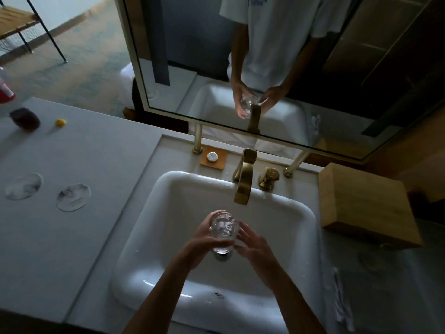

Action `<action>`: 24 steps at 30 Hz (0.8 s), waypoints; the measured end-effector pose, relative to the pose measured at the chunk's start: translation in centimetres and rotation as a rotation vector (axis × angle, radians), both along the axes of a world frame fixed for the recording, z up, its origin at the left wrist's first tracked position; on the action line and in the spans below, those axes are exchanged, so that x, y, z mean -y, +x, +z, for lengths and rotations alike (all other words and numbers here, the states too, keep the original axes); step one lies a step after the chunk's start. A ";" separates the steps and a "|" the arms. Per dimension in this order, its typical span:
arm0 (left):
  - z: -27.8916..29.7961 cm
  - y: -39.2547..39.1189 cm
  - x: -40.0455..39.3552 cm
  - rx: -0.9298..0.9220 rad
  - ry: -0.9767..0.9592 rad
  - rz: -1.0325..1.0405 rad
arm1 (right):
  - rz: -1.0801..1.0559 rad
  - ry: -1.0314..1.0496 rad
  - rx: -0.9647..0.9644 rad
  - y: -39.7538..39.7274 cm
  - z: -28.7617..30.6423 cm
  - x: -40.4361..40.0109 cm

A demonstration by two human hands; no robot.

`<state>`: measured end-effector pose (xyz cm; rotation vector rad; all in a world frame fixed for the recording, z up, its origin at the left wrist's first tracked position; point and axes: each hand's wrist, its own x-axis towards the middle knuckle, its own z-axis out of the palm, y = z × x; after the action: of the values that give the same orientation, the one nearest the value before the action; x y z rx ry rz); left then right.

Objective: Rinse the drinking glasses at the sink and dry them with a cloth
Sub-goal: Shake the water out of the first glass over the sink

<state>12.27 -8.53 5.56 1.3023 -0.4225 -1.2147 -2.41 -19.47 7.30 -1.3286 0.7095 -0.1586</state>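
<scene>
Glass held over sink, below the tap.

Left hand [204,237] wraps the glass [222,231] to steady it above the sink [149,213] centre; right hand [252,247], fingers spread, touches its side. Cloth [342,300] waits by the tabletop's right edge.

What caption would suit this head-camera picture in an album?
Left hand holds a glass over the white sink, right hand beside it, below the brass tap.

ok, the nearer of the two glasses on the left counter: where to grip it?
The glass stands upright with nothing close around it. Wrap the side wall around the middle, coming from the sink side; fingers stay outside, off the rim.
</scene>
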 end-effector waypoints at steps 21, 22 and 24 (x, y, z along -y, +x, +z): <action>4.7 0.6 -2.7 0.173 0.085 -0.246 | -0.109 0.131 0.061 -1.4 1.0 -4.1; 4.9 0.5 -2.6 0.183 0.095 -0.247 | -0.112 0.141 0.061 -1.5 1.0 -4.1; 5.1 0.4 -2.3 0.211 0.109 -0.240 | -0.106 0.156 0.084 -1.7 1.3 -4.1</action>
<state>12.65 -6.18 10.67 1.5136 -0.6886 -1.3177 -4.09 -15.41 8.58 -1.1297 0.7072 -0.2384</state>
